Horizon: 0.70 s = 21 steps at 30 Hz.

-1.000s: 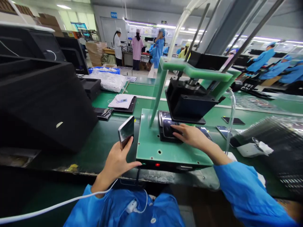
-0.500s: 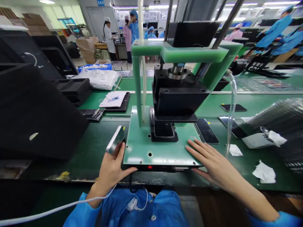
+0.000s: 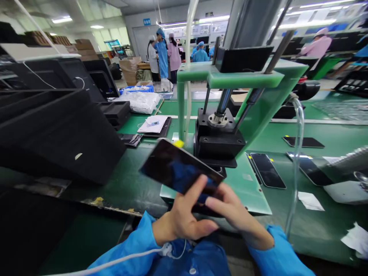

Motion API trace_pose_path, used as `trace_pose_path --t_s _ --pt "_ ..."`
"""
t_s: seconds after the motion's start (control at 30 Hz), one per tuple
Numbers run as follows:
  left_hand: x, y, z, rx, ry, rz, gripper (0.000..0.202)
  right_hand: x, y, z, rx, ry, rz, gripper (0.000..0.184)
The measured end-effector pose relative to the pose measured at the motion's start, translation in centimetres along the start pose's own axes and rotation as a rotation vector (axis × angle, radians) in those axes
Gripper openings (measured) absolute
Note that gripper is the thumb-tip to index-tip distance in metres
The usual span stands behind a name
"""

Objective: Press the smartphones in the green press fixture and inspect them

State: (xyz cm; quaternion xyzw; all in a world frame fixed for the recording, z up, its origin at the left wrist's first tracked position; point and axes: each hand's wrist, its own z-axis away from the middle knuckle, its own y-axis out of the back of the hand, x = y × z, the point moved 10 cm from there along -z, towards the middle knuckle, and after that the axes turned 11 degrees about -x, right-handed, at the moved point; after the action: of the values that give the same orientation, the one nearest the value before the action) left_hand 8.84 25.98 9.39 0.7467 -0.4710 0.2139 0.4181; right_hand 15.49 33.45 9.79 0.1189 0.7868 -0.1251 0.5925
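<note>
Both hands [image 3: 184, 220] [image 3: 235, 214] hold a glossy black smartphone [image 3: 175, 166], tilted.

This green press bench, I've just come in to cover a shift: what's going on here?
A person holds a black glass-faced smartphone up in both hands, with the left hand and right hand at its lower edge. It is in front of a green plastic press fixture with a black metal press head. Another black-screened smartphone lies flat on the green bench mat to the right.
</note>
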Motion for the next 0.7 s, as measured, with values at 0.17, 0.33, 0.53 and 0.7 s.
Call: trace_pose_path --t_s 0.17,0.33,0.53,0.7 --pt "0.0 6.1 -1.1 0.226 0.108 0.075 0.069 0.3 4.7 3.0 0.144 -0.119 0.051 0.034" --pt "-4.9 5.6 -3.0 -0.051 0.364 0.518 0.056 0.3 7.2 5.0 0.124 -0.208 0.193 0.025" --pt "-6.7 4.2 -2.9 -0.135 0.442 0.731 0.045 1.6 6.7 5.9 0.176 -0.323 0.069 0.015" --pt "-5.9 4.5 -3.0 -0.148 0.41 0.617 0.033 2.0 7.0 7.1 0.301 -0.387 -0.029 0.027"
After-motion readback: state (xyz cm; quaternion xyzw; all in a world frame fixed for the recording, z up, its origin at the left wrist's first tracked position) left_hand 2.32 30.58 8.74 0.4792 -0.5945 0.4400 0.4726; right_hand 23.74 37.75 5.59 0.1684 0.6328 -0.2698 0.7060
